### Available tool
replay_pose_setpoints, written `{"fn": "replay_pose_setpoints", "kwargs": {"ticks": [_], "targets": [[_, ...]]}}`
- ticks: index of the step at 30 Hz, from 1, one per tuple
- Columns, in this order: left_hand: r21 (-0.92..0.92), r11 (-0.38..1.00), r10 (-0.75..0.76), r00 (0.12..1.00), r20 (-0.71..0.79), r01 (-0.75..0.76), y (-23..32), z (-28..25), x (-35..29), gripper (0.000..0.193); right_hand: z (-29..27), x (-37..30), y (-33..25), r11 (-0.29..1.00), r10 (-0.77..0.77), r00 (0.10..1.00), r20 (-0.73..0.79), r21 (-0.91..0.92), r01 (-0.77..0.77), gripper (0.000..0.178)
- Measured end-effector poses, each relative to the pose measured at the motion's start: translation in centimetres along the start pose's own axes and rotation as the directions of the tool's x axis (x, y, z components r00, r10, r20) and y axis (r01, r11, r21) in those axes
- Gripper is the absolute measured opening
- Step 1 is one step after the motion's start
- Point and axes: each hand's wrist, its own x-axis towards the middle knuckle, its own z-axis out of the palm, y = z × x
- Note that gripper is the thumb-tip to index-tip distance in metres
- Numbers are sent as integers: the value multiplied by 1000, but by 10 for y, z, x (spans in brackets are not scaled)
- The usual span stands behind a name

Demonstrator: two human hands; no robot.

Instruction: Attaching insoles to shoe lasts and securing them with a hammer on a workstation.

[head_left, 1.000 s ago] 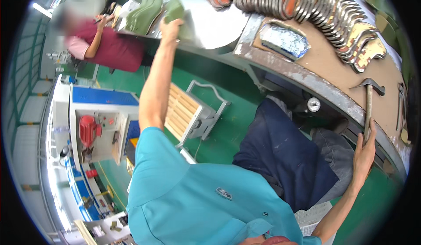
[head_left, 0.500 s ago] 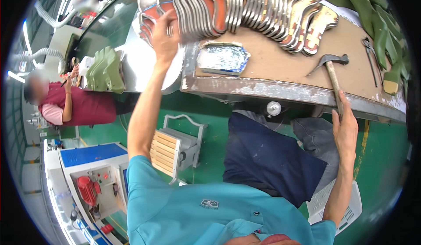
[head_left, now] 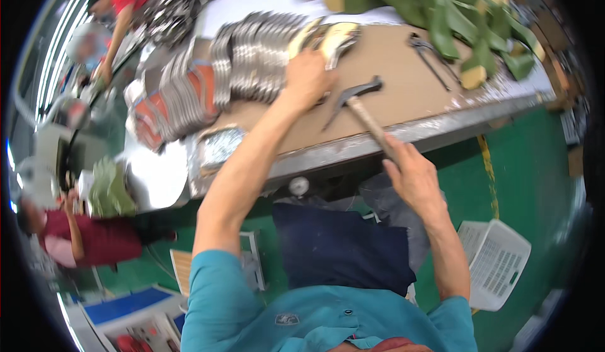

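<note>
Right hand (head_left: 414, 177): closed round wooden-handled hammer (head_left: 367, 119) | Left hand (head_left: 309, 78): at curved metal-edged plates (head_left: 258, 56), grip cannot be told

**Green floor spread beneath a long workbench**

The green floor (head_left: 529, 163) carried a worn yellow line (head_left: 489, 172) on the right. Across the room stood the workbench (head_left: 403, 62), brown-topped with a scuffed metal edge (head_left: 454, 121); a shiny metal surface (head_left: 161, 176) adjoined its left end. Lower left, a pale machine cabinet with a blue panel (head_left: 126, 303) stood near pale wooden furniture (head_left: 181, 271). Bright light tubes (head_left: 60, 50) streaked the upper left. Brown boxes (head_left: 553, 37) crowded the far right, blurred toward the dark rim.
</note>
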Motion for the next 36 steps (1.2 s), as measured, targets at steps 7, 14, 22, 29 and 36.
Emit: {"fn": "replay_pose_setpoints", "kwargs": {"ticks": [7,14,22,29,36], "targets": [[-257,952,-154,986,61,164,-21,-23,8,33,-33,20,42,981,180,858,-481,148,-123,43],[-689,672,-459,883,-99,272,-29,-30,-1,32,-86,63,159,964,206,709,-674,16,-265,43],[-709,672,-554,780,-291,213,-32,-30,-21,35,-77,122,142,958,-126,766,-631,-277,-70,41],[-170,984,-1,961,-276,-48,-3,-21,-35,55,-41,160,104,972,-235,856,-461,-117,203,37],[-155,987,-25,915,-403,-41,11,-2,-60,45,1,223,76,974,-187,894,-407,39,221,37]]}}
